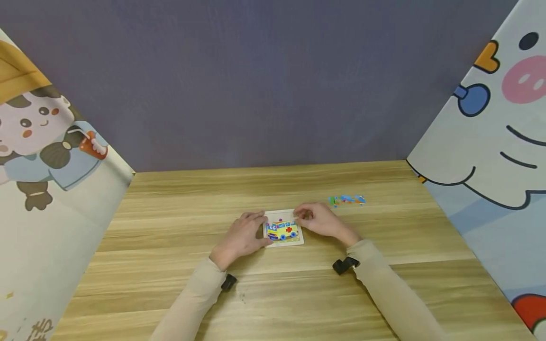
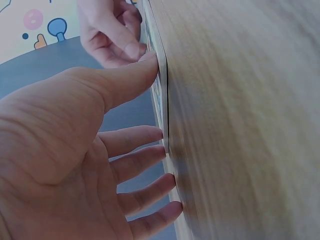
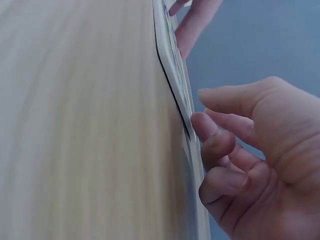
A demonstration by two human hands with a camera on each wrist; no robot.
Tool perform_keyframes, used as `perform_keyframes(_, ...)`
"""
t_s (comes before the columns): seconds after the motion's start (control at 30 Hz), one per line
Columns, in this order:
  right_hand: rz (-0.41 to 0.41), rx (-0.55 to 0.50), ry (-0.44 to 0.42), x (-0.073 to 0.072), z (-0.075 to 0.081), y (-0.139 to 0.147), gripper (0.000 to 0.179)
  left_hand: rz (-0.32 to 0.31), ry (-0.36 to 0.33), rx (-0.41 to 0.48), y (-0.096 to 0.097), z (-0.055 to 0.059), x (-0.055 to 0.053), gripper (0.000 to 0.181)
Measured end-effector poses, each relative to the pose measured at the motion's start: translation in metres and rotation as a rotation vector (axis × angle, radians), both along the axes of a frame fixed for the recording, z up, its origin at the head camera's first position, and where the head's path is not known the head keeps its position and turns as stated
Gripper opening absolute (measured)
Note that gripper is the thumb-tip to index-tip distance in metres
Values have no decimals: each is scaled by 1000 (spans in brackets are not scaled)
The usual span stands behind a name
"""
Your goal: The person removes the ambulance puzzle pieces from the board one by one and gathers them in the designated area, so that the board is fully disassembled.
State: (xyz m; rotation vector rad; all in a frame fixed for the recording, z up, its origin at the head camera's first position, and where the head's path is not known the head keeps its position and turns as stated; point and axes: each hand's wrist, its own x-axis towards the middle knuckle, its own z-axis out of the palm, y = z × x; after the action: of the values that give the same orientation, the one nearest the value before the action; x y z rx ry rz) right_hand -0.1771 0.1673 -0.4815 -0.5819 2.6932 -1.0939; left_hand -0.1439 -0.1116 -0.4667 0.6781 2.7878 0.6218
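A small white-framed picture board [image 1: 283, 212], which looks like a jigsaw puzzle with a yellow ambulance on it, lies flat on the table. My left hand [image 1: 244, 235] rests along its left edge, thumb at the lower corner and fingers spread at the upper one. In the left wrist view, the fingers [image 2: 142, 134] look nearly straight against the board's edge. At the board's upper right corner is my right hand [image 1: 320, 219], its fingers loosely bent. In the right wrist view a gap shows between thumb and fingertips [image 3: 202, 122], with no piece visible there.
Several small colourful pieces [image 1: 347, 200] lie in a row on the wooden table [image 1: 273, 293], behind and right of the right hand. A dark panel [image 1: 264, 94] rises along the back. Cartoon-printed panels [image 1: 482, 189] stand at both sides.
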Motion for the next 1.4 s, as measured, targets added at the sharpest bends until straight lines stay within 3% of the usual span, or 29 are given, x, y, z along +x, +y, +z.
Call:
perform_keyframes(0.23,64,-34,-27,2,1,-25,26,4,11,-7,-2,-2,0,73)
perform_keyframes(0.47,143,15,-32,2,0,-50,36,-9,19,0,-3,-2,0,72)
perform_keyframes(0.8,88,27,-50,4,-4,-59,22,-14,19,10,-2,-3,-1,72)
perform_keyframes(1.03,59,14,-8,6,-2,-61,19,-13,26,19,-2,-1,-1,70)
perform_keyframes(1.4,27,-100,-34,3,-7,-58,11,-11,23,17,-2,-1,-2,71)
